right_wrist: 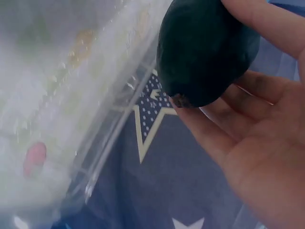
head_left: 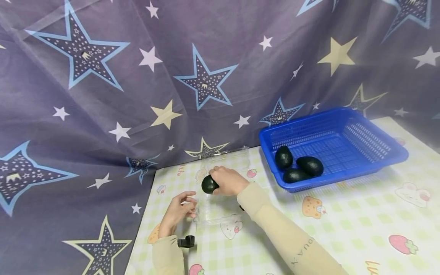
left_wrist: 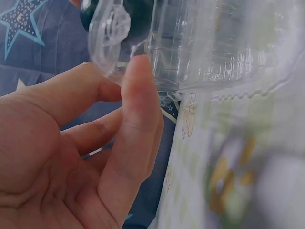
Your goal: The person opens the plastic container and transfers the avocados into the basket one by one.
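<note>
A dark green avocado (head_left: 209, 185) sits in my right hand (head_left: 227, 181), whose thumb and fingers grip it above a clear plastic clamshell box (head_left: 220, 219). In the right wrist view the avocado (right_wrist: 205, 52) shows its brown stem end, with the box wall (right_wrist: 102, 152) to its left. My left hand (head_left: 179, 209) is at the box's left edge, fingers loosely bent and spread. Seen from the left wrist, one fingertip of that hand (left_wrist: 138, 105) overlaps the box's rim (left_wrist: 107, 43); the thumb tip is hidden behind the finger.
To the right stands a blue plastic basket (head_left: 385, 160) holding three avocados (head_left: 310, 165) in its near left corner. A printed cloth (head_left: 347, 221) covers the table. Behind it hangs a star-patterned curtain (head_left: 220, 126), close beyond the box and basket.
</note>
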A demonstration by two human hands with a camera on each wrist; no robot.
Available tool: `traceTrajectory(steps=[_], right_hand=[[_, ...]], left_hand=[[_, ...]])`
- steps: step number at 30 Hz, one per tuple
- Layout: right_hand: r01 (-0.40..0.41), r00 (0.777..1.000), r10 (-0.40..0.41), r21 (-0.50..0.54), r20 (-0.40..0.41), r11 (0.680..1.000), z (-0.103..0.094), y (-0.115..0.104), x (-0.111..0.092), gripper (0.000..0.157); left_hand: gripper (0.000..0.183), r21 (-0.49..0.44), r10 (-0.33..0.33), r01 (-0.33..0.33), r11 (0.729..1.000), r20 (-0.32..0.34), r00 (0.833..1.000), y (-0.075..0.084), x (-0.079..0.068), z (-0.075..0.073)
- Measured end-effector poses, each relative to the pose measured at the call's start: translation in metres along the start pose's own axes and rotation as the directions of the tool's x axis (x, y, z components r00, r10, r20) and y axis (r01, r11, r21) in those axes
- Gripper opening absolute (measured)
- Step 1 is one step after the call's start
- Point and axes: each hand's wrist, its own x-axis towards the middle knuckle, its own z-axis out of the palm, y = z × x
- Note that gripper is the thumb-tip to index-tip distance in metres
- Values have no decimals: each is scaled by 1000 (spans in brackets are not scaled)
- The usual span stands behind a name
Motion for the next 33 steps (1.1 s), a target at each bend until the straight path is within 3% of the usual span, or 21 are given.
traceTrajectory(steps=[9, 21, 33], right_hand=[[4, 997, -1, 33, -80, 999, -24, 17, -16, 55], [-24, 995, 28, 43, -92, 999, -48, 32, -37, 66], [-50, 990, 51, 11, -129, 999, -74, 55, -56, 64]], left_hand=[[49, 10, 11, -11, 1000, 2, 1000, 0, 0, 1], [49, 20, -6, 6, 1000, -16, 1000, 0, 0, -2], [46, 58, 4, -3, 998, -21, 1000, 5, -3, 1]])
